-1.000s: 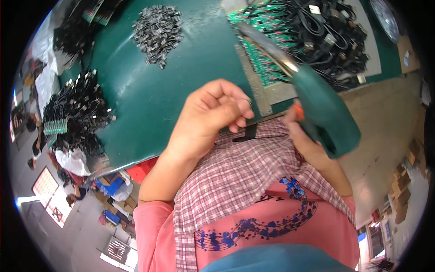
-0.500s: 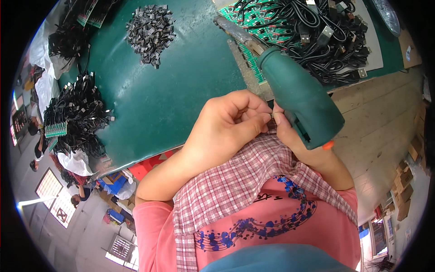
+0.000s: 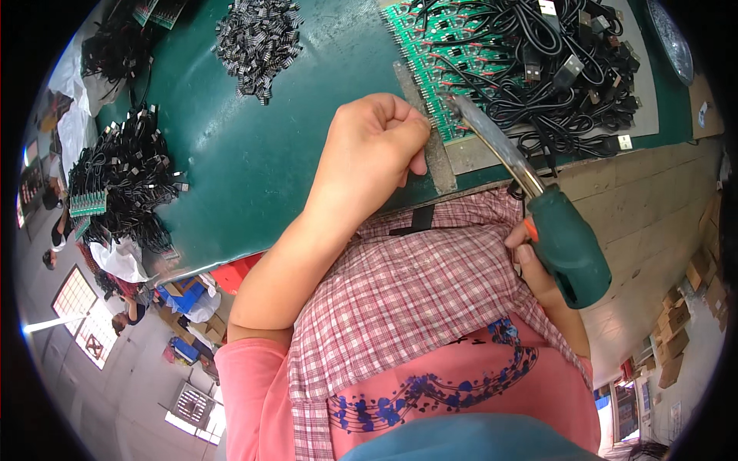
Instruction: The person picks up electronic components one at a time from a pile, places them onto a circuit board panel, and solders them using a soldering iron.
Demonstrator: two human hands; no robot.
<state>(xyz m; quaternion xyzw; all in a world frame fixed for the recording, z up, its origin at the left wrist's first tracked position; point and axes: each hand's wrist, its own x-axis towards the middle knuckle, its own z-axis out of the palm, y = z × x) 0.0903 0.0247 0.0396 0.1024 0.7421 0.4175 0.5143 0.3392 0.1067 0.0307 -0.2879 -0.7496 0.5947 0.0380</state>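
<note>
My left hand is closed in a pinch at the left edge of the green circuit boards. What its fingertips hold, if anything, is hidden behind the fingers. My right hand grips a green soldering gun with an orange trigger, partly hidden behind its body. The gun's long metal tip points up and left, over the lower boards, just right of my left fingertips. Black USB cables with red wire ends run from the boards and lie tangled on their right.
A heap of small metal connectors sits on the green tabletop. Bundled black cables with boards are piled at the left edge. A grey strip borders the boards. My checked apron lies below the table edge.
My hands, together over the apron before, have parted. The left moved up to the board edge; the right lowered with the soldering gun, whose tip now sits lower, over the boards.
</note>
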